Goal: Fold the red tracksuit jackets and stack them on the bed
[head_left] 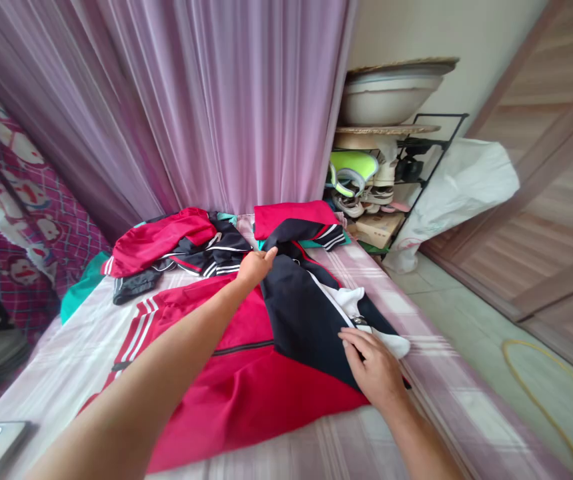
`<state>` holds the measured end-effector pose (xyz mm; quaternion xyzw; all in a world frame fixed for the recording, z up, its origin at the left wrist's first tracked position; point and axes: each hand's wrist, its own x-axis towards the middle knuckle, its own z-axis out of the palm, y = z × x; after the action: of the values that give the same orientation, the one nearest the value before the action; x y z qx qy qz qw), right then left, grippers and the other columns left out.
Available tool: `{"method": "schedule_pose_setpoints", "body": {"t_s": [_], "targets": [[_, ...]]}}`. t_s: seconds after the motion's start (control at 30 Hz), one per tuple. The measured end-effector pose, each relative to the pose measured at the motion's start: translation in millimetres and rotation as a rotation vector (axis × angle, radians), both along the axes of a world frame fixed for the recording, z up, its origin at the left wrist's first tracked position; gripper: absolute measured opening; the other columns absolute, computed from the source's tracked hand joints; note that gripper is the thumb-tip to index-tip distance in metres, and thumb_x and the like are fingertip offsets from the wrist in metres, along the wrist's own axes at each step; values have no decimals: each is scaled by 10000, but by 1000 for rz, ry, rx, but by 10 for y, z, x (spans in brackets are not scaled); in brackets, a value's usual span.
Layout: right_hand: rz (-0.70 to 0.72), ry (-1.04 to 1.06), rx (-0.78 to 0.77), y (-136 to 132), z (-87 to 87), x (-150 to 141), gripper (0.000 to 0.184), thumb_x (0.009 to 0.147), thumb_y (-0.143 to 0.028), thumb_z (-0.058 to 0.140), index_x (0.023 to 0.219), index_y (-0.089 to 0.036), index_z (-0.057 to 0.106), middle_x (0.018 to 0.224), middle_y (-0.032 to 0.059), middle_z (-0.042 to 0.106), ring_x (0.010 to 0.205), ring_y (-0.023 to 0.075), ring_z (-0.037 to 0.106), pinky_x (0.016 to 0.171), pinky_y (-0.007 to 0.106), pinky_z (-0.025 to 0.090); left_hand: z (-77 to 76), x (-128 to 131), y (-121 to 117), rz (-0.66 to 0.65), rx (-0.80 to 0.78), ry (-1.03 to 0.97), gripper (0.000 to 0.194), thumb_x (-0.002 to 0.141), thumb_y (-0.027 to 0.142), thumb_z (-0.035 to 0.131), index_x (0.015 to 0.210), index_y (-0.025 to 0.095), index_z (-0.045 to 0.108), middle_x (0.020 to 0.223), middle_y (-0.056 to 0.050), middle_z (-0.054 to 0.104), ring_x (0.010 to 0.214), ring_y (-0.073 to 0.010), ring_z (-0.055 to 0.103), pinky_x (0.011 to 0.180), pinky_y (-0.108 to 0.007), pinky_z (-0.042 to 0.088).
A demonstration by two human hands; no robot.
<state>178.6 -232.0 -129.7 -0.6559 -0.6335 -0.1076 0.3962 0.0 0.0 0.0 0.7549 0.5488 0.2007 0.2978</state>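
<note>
My left hand [255, 268] grips the top of the red-and-black jacket [246, 393], while my half-open right hand [372, 369] presses its black sleeve [299, 317].

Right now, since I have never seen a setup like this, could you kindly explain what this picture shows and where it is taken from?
This picture comes from a camera worn on a person's head, looking forward and down, so the two bare arms reaching in from below are that person's own. The left hand grips the black sleeve of a red-and-black jacket spread on a bed with a pink checked sheet. The right hand rests on the jacket's black part, beside some white cloth. Beyond lie more red-and-black clothes, and a shoe rack stands to the right.
</note>
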Motion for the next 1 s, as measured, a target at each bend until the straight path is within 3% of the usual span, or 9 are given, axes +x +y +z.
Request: {"method": "schedule_pose_setpoints", "body": {"t_s": [0.07,0.17,0.27,0.33,0.43,0.63,0.77,0.87,1.0], "targets": [[-11,2,13,1,16,-13,282,946,-256,463,952,-243,745,980,67,767,907,219,717,818,370,578,-24,0,158,-77,159,185,423,928,507,487,757,182,696,781,-104,705,934,-276,671,788,-336,466],[-59,-1,30,-14,55,-21,283,950,-252,453,973,-248,735,980,65,764,913,220,711,825,368,567,-68,107,245,-296,413,481,247,886,346,561,1048,240,714,1065,-100,733,1088,-286,627,911,-378,434],[-148,-27,18,-52,88,-4,277,947,-258,451,993,-250,724,987,71,757,937,231,701,850,372,548,-136,233,276,-523,534,583,459,842,128,519,1254,296,633,1264,-65,679,1194,-267,556,981,-398,379],[-209,-51,-6,-81,91,17,268,937,-269,457,1013,-243,713,1003,79,748,943,242,693,851,378,540,-177,275,298,-648,610,686,512,825,75,486,1268,294,622,1228,-67,694,1179,-266,546,967,-408,368],[-273,-70,-57,-108,69,45,262,905,-281,488,1068,-241,689,1040,86,731,932,253,686,814,379,540,-159,257,313,-695,674,785,391,835,85,480,1138,221,686,1037,-124,726,1075,-277,572,942,-427,355],[-289,-58,-179,-124,62,70,345,832,-254,572,1169,-252,647,1072,78,702,932,239,677,788,360,537,114,-176,-30,-784,888,705,256,909,132,436,880,159,689,786,-112,672,848,-240,599,899,-434,372],[-294,5,-284,-142,107,83,368,823,-232,582,1185,-236,647,1118,70,686,985,231,664,816,351,525,115,-840,-555,-827,874,760,239,933,160,458,835,185,675,727,-55,667,769,-213,619,893,-421,396],[-291,67,-318,-149,127,103,390,799,-195,564,1172,-250,661,1125,56,685,979,221,661,808,343,521,103,-1265,-844,-806,651,856,233,903,359,585,768,203,694,697,-45,690,705,-218,649,787,-382,436],[-268,98,-352,-150,145,122,343,783,-182,547,1073,-257,714,1115,48,696,984,223,664,830,342,520,213,-1304,-989,-631,511,849,253,936,382,541,882,207,717,793,-63,732,770,-234,693,723,-351,463]]}}
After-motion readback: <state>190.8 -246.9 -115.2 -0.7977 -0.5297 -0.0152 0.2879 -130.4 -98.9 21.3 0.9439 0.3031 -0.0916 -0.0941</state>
